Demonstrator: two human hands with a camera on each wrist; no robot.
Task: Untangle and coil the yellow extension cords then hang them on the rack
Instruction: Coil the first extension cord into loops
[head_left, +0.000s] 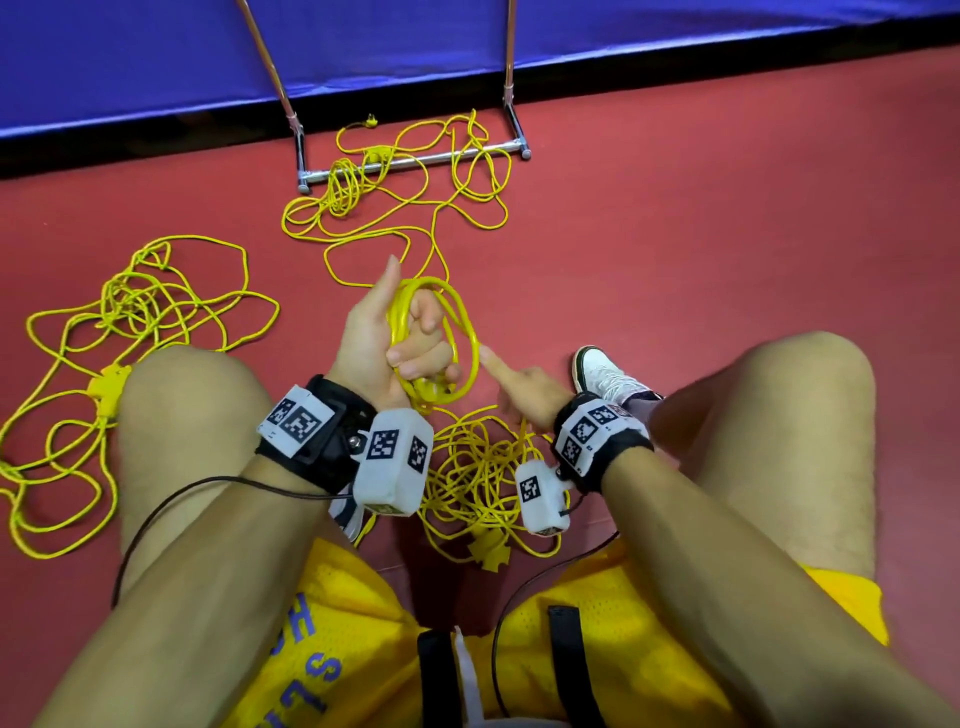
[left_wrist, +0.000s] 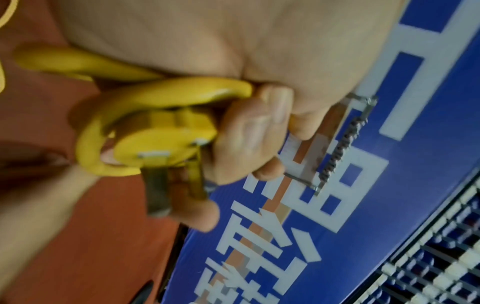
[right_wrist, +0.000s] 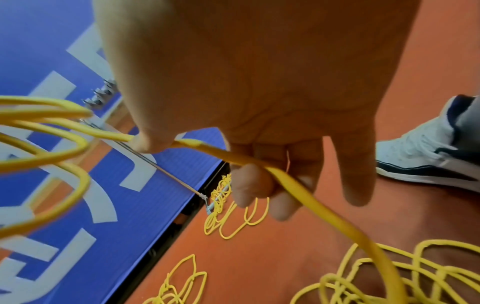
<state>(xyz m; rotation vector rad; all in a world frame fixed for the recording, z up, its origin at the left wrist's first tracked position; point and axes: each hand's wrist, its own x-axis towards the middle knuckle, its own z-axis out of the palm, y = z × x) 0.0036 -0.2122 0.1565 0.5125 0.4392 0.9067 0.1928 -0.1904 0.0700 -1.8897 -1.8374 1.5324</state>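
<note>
My left hand (head_left: 410, 353) grips a small coil of yellow extension cord (head_left: 462, 332) in front of my knees, thumb pointing up. In the left wrist view its fingers (left_wrist: 246, 133) curl round the cord's plug (left_wrist: 161, 144), prongs sticking out. My right hand (head_left: 514, 387) is just right of the coil, index finger stretched towards it. The cord (right_wrist: 298, 189) runs through its curled fingers (right_wrist: 249, 185) down to a tangle (head_left: 483, 478) between my legs. More tangled yellow cord lies at the left (head_left: 130, 322) and over the metal rack's base bar (head_left: 415, 161).
I squat on a red floor (head_left: 675, 234). A blue banner wall (head_left: 467, 41) stands behind the rack's two uprights. My bare knees flank the hands, and a white shoe (head_left: 602, 371) sits right of the coil. A yellow socket block (head_left: 109, 389) lies by my left knee.
</note>
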